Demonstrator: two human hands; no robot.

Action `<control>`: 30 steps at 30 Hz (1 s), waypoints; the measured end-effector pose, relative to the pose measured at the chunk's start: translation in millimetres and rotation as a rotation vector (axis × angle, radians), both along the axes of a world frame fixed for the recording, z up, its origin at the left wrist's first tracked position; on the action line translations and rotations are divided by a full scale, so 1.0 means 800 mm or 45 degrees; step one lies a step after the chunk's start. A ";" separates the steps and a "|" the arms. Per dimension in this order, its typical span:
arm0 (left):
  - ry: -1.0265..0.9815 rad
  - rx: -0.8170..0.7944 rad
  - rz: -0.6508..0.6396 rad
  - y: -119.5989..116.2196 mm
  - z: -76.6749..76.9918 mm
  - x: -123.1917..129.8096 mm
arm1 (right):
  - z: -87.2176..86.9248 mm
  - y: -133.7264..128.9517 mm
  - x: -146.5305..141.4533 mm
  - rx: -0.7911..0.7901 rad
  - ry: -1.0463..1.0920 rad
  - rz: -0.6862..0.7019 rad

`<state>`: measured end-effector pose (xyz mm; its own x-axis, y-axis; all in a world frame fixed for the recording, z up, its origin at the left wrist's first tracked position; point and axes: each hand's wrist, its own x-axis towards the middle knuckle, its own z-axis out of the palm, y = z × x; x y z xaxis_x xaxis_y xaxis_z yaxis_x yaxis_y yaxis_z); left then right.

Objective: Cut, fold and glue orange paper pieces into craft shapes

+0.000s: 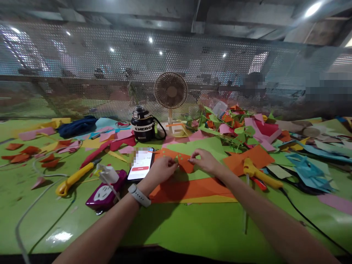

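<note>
My left hand (pixel 165 168), with a pale watch on its wrist, is closed over orange paper at the middle of the table; whatever its fingertips pinch is too small to name. To its right, my right hand (pixel 204 160) has thumb and forefinger brought together at the edge of a small orange piece (pixel 186 163). Beneath both hands lie orange sheets (pixel 189 189) and a light green sheet (pixel 210 147). Small green bits are scattered near the left fingertips. A lit phone (pixel 140 165) rests just left of my left hand.
Purple power strip (pixel 106 190) and yellow-handled tool (pixel 75 178) at left; black bottle (pixel 143 126) and fan (pixel 171 91) behind. A yellow glue gun (pixel 261 175) with a black cord lies right, near black scissors (pixel 295 179). Paper scraps (pixel 233 124) are heaped at back right.
</note>
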<state>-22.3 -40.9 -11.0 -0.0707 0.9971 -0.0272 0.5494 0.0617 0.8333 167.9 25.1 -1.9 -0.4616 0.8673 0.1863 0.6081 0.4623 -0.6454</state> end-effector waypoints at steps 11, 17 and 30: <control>-1.167 -0.222 -0.018 -0.012 0.000 0.029 | 0.015 -0.008 0.009 -0.232 0.284 -0.057; -1.218 -0.196 -0.020 -0.017 -0.005 0.038 | 0.008 -0.016 0.002 -0.141 0.426 -0.047; -1.231 -0.170 -0.034 -0.022 0.005 0.045 | -0.006 -0.021 -0.007 -0.039 0.403 -0.057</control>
